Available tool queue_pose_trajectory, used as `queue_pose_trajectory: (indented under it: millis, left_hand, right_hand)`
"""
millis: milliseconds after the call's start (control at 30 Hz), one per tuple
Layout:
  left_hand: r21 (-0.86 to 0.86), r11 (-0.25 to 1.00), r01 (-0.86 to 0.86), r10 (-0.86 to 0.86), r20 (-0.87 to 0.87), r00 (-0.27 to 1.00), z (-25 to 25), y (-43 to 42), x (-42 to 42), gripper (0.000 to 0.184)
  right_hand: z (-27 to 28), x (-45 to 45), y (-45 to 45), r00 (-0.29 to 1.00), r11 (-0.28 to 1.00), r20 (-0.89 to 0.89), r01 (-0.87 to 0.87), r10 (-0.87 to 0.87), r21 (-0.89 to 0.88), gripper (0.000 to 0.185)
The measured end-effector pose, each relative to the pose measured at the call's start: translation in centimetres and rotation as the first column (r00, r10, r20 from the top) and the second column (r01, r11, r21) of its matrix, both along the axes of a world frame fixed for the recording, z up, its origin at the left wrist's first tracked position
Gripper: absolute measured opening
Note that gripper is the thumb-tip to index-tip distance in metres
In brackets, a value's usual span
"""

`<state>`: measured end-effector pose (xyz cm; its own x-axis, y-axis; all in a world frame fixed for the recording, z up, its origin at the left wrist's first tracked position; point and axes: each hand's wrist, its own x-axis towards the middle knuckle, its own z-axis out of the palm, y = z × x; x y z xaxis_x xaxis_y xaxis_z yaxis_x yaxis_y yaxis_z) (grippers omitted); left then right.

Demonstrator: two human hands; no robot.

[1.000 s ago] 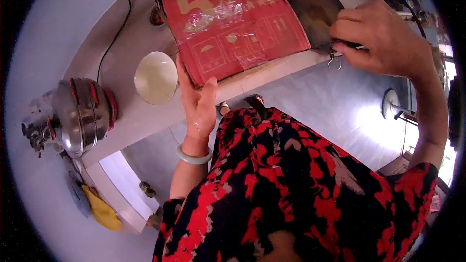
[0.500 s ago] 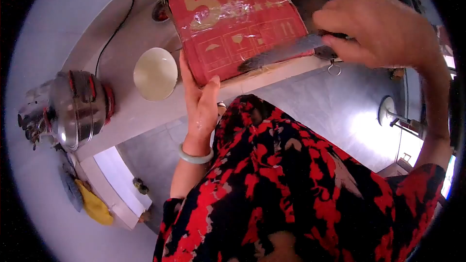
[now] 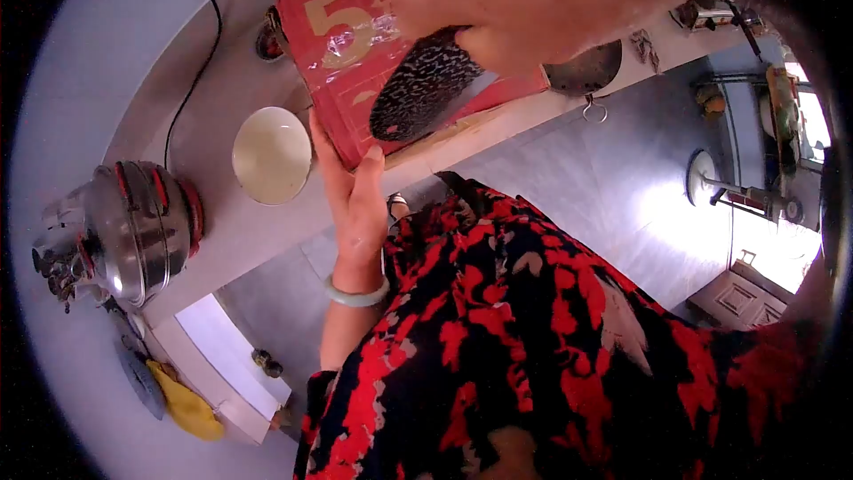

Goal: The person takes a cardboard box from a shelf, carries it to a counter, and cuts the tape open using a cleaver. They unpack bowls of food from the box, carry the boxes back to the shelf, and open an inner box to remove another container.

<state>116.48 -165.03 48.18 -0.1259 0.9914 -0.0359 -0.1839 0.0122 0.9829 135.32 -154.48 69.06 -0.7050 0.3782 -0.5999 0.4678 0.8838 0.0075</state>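
A red cardboard box (image 3: 333,80) with a gold "5" and clear tape lies on the counter. My left hand (image 3: 354,200), with a pale bangle at the wrist, grips its near left corner, thumb on top. Close to the camera and blurred, my right hand (image 3: 515,9) is closed round a knife (image 3: 426,89). The knife's broad, dark, patterned blade slants over the box's near part; its handle is hidden in the hand. Whether the blade touches the box I cannot tell. A pale round bowl (image 3: 272,156) stands left of the box.
A shiny steel pot (image 3: 147,231) stands on the counter (image 3: 222,253) at the left. Right of the box lies a dark round board (image 3: 586,71) with a metal ring at its edge. A black cable (image 3: 197,62) runs along the back left. A stand fan (image 3: 702,178) is on the floor.
My right hand has moved left and toward the camera, over the box, with the knife's blade now broadside in view. My left hand still holds the box corner. The view has shifted slightly.
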Motion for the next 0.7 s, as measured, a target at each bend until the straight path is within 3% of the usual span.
queue_pose_trajectory:
  millis: [700]
  left_hand:
    - [0.089,0.996,0.013,-0.021,0.095,0.995,-0.4,0.3,1.1,0.073]
  right_hand:
    - [-1.1,-3.5,2.7,0.978,0.982,0.194,-0.037,0.073,-0.183,0.012]
